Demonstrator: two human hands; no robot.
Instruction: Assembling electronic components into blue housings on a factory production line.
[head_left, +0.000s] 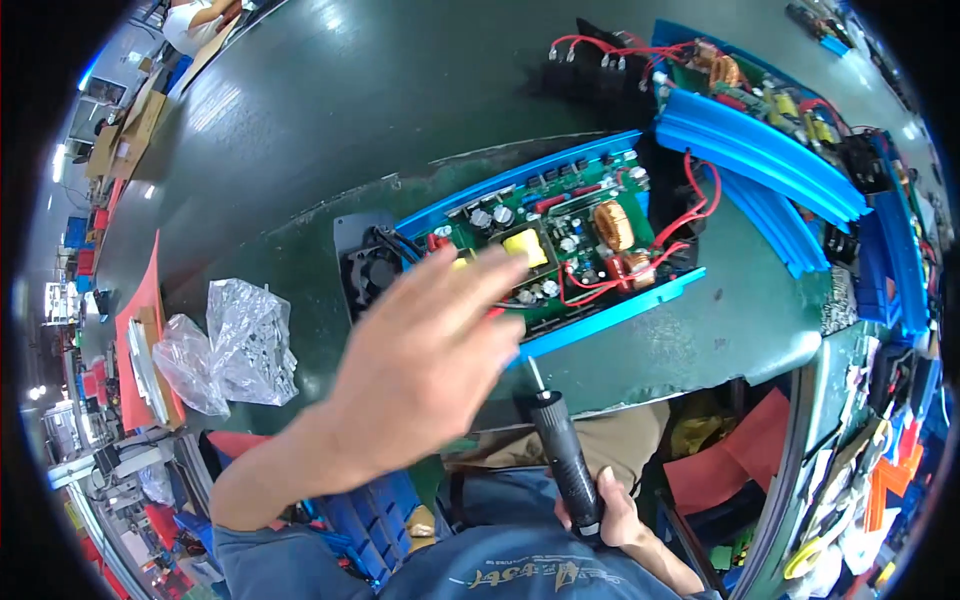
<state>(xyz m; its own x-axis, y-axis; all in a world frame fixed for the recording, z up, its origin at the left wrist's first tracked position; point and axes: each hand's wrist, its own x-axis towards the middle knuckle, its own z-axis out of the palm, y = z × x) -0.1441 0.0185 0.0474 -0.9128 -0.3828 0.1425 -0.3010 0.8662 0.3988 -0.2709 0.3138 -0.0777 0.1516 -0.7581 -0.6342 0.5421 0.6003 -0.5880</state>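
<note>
In front of me on the green table lies a blue-sided electronics housing [612, 306] with its green circuit board exposed. Copper coils [613, 226], a yellow-topped transformer [524, 248] and red wires show on the board. At its left end sits a black fan [372, 270]. My left hand [425, 350], slightly blurred, reaches over the near left part of the board with fingers stretched out and hides what lies beneath. Nothing shows in it. Below the housing's near edge, my right hand [618, 512] grips a black powered screwdriver [568, 460] by its lower end, the bit pointing up toward the blue rail.
Clear plastic bags of small metal parts [250, 340] lie to the left, beside a red sheet [140, 340]. More blue housing rails [760, 150] and wired boards crowd the right. Blue bins [370, 525] stand below the table edge. Another person [195, 22] is at far left.
</note>
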